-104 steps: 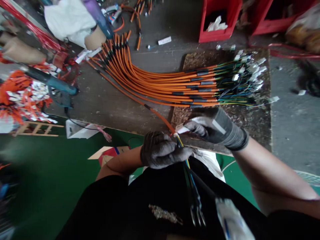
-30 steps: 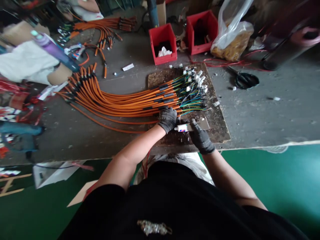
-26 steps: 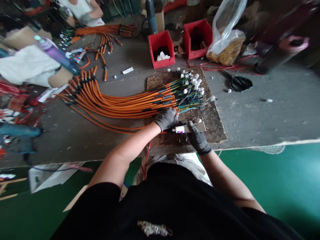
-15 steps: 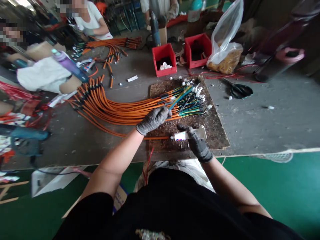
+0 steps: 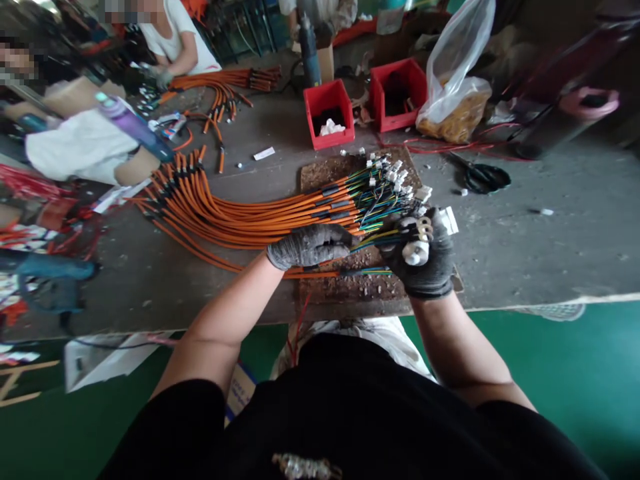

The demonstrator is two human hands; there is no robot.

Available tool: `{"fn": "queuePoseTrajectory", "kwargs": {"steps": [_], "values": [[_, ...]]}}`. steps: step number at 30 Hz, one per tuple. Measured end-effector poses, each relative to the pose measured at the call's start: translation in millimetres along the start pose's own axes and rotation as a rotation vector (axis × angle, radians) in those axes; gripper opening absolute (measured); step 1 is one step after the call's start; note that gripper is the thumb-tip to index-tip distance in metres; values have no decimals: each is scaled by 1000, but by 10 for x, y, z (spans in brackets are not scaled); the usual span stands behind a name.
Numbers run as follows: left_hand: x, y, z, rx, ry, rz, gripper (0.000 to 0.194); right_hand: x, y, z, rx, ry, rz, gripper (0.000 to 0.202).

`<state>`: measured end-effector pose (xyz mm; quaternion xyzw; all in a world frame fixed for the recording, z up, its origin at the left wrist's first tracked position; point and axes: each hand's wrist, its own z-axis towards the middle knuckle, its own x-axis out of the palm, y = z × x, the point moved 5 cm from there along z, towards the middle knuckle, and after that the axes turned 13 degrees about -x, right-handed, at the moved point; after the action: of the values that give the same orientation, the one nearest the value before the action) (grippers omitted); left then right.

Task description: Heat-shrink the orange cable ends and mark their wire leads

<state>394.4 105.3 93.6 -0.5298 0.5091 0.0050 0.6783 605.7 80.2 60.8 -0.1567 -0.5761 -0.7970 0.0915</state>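
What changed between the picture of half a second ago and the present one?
The right hand moved rightward and farther from the body; the wires and their ring terminals now lie against it. The left hand lowered these wires from above the orange bundle, without letting go. The orange bundle, the red bins and the scissors stayed in place.
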Motion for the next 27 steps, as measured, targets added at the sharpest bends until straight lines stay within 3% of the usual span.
{"fn": "queuePoseTrajectory", "kwargs": {"steps": [4,7,12,16,20,24,27], "values": [[-107,-181,171,17,146,90,28,61,40,17,98,-32,167,55],[-202,-161,187,11,29,94,33,54,49,-25,71,-56,209,53],[-225,-84,100,-4,-176,-14,45,265,-25,-364,93,115,147,60],[-193,-133,52,-32,-258,-34,38,495,60,-606,18,244,74,74],[-212,-249,-12,-44,-348,26,24,577,121,-569,-48,314,43,72],[-208,-366,-71,-73,-365,93,18,574,117,-456,-138,346,-29,62],[-230,-354,-121,-142,-486,42,19,609,100,-469,-152,417,-44,53]]}}
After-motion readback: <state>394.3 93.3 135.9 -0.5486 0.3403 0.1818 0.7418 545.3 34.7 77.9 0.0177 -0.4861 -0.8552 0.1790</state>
